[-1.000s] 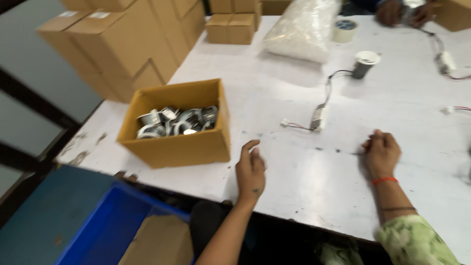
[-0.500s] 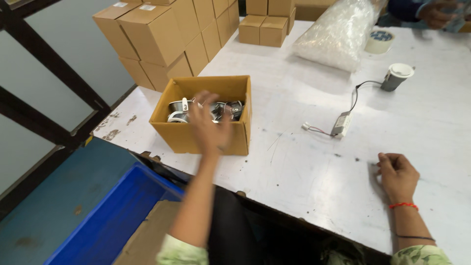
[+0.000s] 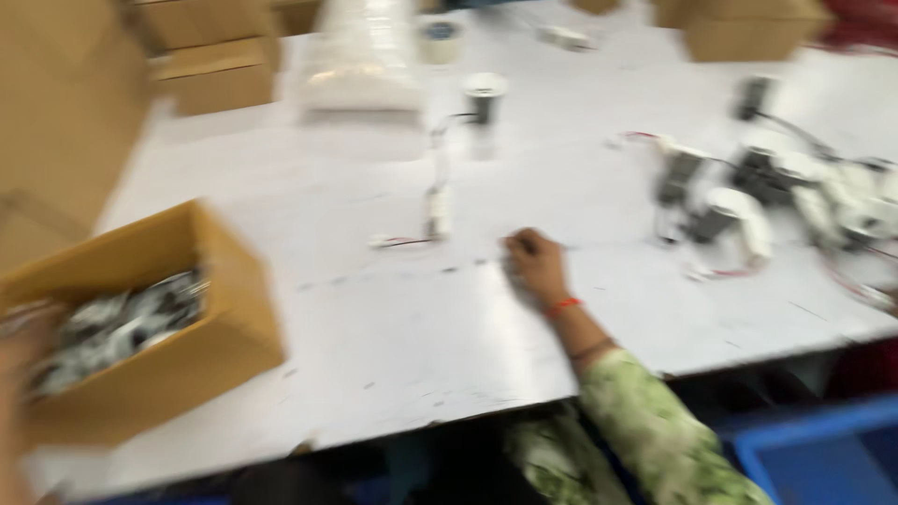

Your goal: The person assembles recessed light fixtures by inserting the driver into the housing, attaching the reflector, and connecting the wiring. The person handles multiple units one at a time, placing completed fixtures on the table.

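Nearest, the left hand (image 3: 23, 351) — blurred, grip impossible to tell — sits at the open cardboard box (image 3: 201, 327) of metal parts (image 3: 117, 323). Farther, the right hand (image 3: 535, 266) rests loosely curled, holding nothing, on the white table (image 3: 412, 355) — well apart.

Our right hand (image 3: 535, 265) lies low and forward, fingers curled loosely inward with nothing in its grip, a red band at the wrist and a green patterned sleeve on the forearm behind it. Our left hand (image 3: 21, 348) shows only as a blur at the left edge; we cannot tell its grip.
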